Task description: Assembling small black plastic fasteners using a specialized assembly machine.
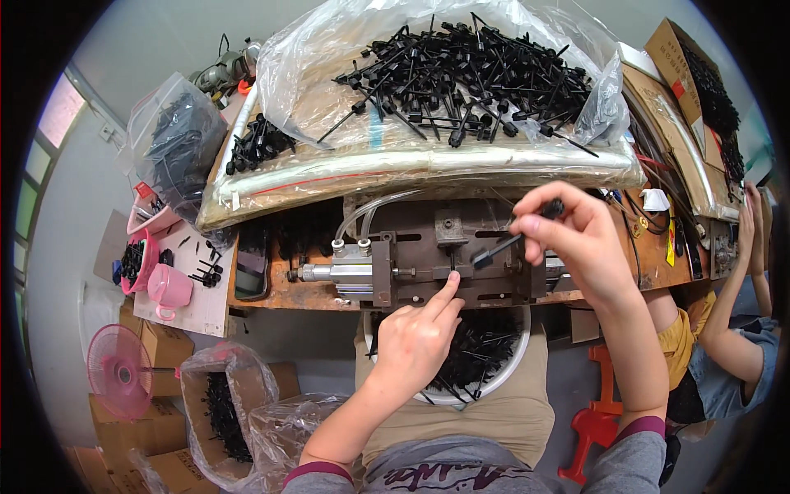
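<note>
My right hand [576,239] is raised over the right part of a dark metal fixture [420,239]. Its thumb and fingers pinch a thin black plastic stem with a thick end [498,249], which points down and left. Another black knobbed end [553,207] shows by the fingers. My left hand [415,342] reaches in from below with its index finger stretched out. That fingertip touches the small black piece or block [451,270] at the fixture's middle; which one I cannot tell. The other left fingers are partly curled, and nothing shows in them.
A silver air cylinder [352,272] with clear hoses adjoins the fixture's left. Behind it, a plastic-lined tray [313,177] holds a heap of black stems. A white tub [522,350] of black parts sits at my lap. A co-worker's arm [735,267] is at the far right.
</note>
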A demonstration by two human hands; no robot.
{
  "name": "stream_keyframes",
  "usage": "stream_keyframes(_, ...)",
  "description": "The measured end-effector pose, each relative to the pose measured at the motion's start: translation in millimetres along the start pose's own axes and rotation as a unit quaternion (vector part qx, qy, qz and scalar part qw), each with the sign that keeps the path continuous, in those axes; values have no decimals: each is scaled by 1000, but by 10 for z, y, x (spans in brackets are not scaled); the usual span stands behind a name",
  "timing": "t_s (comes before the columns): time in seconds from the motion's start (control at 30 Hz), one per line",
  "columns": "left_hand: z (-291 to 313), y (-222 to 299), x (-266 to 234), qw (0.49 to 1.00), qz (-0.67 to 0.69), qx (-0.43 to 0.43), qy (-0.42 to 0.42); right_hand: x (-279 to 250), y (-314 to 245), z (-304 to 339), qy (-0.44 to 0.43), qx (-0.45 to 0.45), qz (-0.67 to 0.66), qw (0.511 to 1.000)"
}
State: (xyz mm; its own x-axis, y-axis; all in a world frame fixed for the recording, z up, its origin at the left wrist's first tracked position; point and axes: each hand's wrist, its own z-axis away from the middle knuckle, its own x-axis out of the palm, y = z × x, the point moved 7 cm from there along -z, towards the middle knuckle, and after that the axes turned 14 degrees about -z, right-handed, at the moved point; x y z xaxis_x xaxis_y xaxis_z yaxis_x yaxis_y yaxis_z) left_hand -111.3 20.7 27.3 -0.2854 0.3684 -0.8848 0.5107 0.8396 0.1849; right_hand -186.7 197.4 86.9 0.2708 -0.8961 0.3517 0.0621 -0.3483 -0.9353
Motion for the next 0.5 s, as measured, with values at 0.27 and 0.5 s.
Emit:
stream_keyframes(0.27,-5,22,-380,916,395,-61,18,206,357,243,-54,127,-11,990)
stream_keyframes(0.5,150,7,-306,981,170,-66,67,-28,98,195,66,-71,68,993)
